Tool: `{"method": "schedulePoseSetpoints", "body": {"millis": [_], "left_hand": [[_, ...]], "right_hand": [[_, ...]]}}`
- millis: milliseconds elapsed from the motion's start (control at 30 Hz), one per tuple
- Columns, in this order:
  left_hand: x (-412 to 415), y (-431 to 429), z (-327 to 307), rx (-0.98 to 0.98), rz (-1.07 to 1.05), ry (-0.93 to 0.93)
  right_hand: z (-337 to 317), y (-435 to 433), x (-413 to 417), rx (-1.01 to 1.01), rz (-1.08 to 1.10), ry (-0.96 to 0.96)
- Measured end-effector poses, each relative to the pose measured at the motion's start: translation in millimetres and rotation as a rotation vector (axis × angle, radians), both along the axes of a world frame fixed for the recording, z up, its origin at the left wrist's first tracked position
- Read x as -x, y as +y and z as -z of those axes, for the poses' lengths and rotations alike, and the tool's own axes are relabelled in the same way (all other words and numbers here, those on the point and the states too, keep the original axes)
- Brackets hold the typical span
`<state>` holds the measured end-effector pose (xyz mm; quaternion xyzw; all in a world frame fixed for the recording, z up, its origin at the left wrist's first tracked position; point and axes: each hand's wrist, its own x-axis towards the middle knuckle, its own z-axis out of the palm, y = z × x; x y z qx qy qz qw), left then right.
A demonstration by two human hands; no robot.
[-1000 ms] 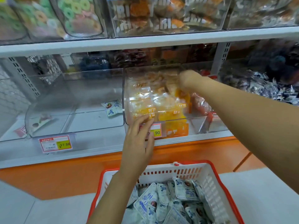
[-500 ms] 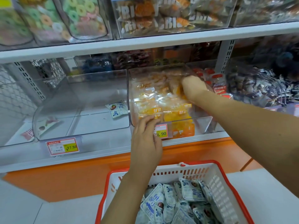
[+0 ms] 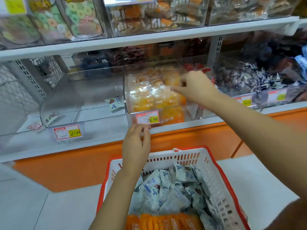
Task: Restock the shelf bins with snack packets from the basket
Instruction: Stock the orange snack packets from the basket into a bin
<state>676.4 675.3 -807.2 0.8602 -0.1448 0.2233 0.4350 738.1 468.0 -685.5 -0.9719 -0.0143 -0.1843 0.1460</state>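
A clear shelf bin in the middle of the lower shelf holds orange snack packets. My right hand hovers over the bin's right front, fingers loosely bent and pointing left, with nothing visible in it. My left hand is lower, at the shelf's front edge just under the bin's price tag, fingers loosely curled and holding nothing. Below stands a white basket with a red rim, filled with white-and-blue snack packets and, at its near end, orange packets.
To the left stands a nearly bare clear bin with a white-and-blue packet at its right side. At the right, a bin of dark blue-and-white wrapped snacks. An upper shelf carries more filled bins overhead.
My right hand has pulled back from deep in the orange-packet bin toward its front. My left hand has come off the bin's front wall and dropped to the shelf edge, fingers curling.
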Motion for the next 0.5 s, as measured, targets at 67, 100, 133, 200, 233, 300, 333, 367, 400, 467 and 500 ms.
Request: {"method": "schedulePoseSetpoints", "body": {"millis": [67,100,133,200,233,300,333,367,400,467,500], "left_hand": [[12,-1,23,-0.121,0.044,0.212],[18,0,37,-0.231,0.080,0.349],[25,2,52,-0.334,0.133,0.491],[44,8,84,-0.462,0.242,0.733],[54,12,101,-0.503,0.278,0.815],[75,22,132,-0.562,0.308,0.928],[84,27,144,-0.584,0.306,0.967],[93,30,153,-0.609,0.291,0.971],[99,33,158,-0.627,0.265,0.946],[106,35,160,-0.617,0.218,0.894],[108,34,158,-0.613,0.209,0.878]], "right_hand": [[18,10,30,0.018,-0.061,0.117],[32,13,43,0.018,-0.084,0.198],[49,16,54,0.024,-0.095,0.302],[93,22,76,0.041,-0.090,0.559],[117,25,87,0.042,-0.095,0.681],[162,29,114,0.010,-0.118,0.919],[179,32,130,-0.004,-0.138,1.030],[194,36,146,0.012,-0.153,1.127],[207,39,159,0.064,-0.171,1.212],[236,49,177,0.186,-0.270,1.389],[250,54,184,0.244,-0.326,1.443]]}}
